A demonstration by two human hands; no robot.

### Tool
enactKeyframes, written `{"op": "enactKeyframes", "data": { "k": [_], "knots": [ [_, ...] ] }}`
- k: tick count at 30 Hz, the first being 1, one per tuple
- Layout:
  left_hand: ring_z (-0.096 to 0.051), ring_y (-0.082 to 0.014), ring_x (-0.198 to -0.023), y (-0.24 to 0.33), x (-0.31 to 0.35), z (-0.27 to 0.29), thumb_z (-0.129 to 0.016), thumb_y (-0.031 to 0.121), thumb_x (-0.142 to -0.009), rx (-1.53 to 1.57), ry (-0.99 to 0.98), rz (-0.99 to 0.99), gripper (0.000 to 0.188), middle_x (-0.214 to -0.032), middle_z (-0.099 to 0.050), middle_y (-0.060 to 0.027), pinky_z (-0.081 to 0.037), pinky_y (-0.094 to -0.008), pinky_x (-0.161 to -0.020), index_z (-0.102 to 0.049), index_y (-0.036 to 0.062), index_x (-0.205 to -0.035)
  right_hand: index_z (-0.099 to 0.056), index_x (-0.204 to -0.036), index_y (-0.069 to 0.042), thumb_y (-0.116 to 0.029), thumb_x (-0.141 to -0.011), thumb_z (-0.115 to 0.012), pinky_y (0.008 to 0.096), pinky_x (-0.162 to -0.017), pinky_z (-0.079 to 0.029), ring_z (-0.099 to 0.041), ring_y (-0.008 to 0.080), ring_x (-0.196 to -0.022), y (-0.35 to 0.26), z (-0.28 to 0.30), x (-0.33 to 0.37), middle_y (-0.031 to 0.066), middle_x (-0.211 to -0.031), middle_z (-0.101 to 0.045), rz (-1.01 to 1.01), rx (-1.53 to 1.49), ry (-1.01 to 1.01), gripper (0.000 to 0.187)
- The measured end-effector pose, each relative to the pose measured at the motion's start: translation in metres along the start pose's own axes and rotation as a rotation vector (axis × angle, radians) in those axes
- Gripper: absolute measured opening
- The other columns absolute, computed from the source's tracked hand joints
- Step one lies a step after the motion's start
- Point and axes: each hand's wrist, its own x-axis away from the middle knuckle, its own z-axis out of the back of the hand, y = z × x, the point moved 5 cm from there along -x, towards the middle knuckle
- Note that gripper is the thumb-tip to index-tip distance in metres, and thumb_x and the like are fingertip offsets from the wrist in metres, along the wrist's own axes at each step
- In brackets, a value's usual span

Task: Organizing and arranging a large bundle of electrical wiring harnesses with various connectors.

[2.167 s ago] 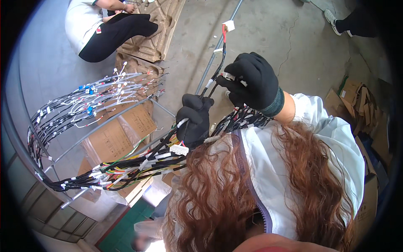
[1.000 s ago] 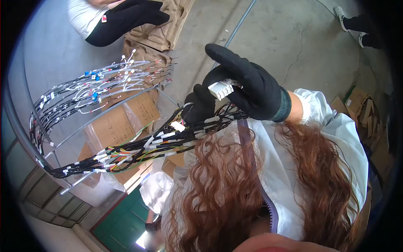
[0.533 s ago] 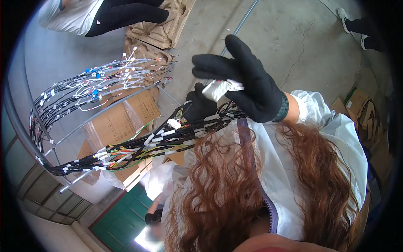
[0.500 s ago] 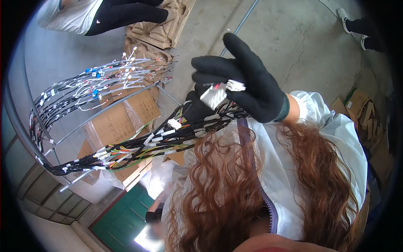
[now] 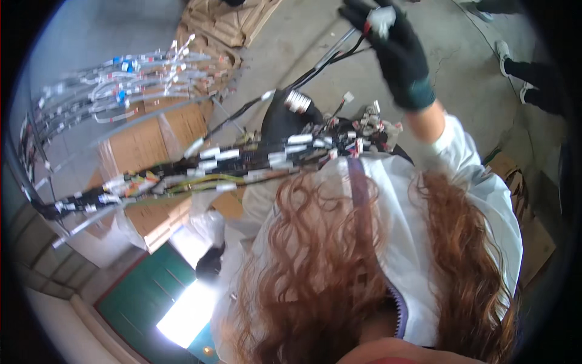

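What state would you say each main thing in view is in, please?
Right hand: gloved, raised, grip blurred.
White connector: overlapping the right hand, blurred.
Black cables: slanting up toward the right hand.
Left hand: gloved, partly hidden, grip unclear.
Ridged connector: tilted.
Cable bundle: gathered, stretching sideways.
Cables at far left: fanned out, blurred.
White jacket: worn, creased.

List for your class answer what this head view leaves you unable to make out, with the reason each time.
In the head view:
- Left gloved hand: fingers and any grip, hidden by the white ribbed connector and cable bundle.
- White connector at the right gloved hand: details blurred.
- Blue connectors: exact shape, blurred and small.
- Dark-trousered legs: upper body, cut off by the fisheye rim.
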Motion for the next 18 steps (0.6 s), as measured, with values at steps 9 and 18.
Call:
{"op": "enactKeyframes", "data": {
  "k": [9, 18],
  "knots": [
    [-0.05, -0.0281, -0.09, 0.023, -0.008, -0.026, -0.032, 0.033, -0.087, -0.156, 0.095, -0.391, 0.037, -0.103, -0.05, -0.0141, -0.041, -0.0411, -0.08, -0.047, 0.0034, -0.103, -0.054, -0.098, -0.006, -0.014, -0.072, -0.059, 0.0307, -0.07, -0.043, -0.055, 0.0263, -0.074, -0.018, -0.046, 0.028, 0.0105, -0.084, -0.057, 0.135, 0.601, -0.542, 0.028],
    [-0.05, -0.0269, -0.092, -0.005, 0.004, -0.026, -0.05, 0.013, -0.078, -0.378, -0.139, 0.233, 0.038, -0.11, -0.044, -0.0144, -0.044, -0.0368, -0.077, -0.039, 0.0041, -0.113, -0.052, -0.091, -0.001, -0.006, -0.074, -0.051, 0.023, -0.053, -0.042, -0.053, 0.0113, -0.061, -0.016, -0.03, 0.005, 0.0068, -0.072, -0.052, -0.547, 0.561, -0.538, 0.017]
  ]
}}
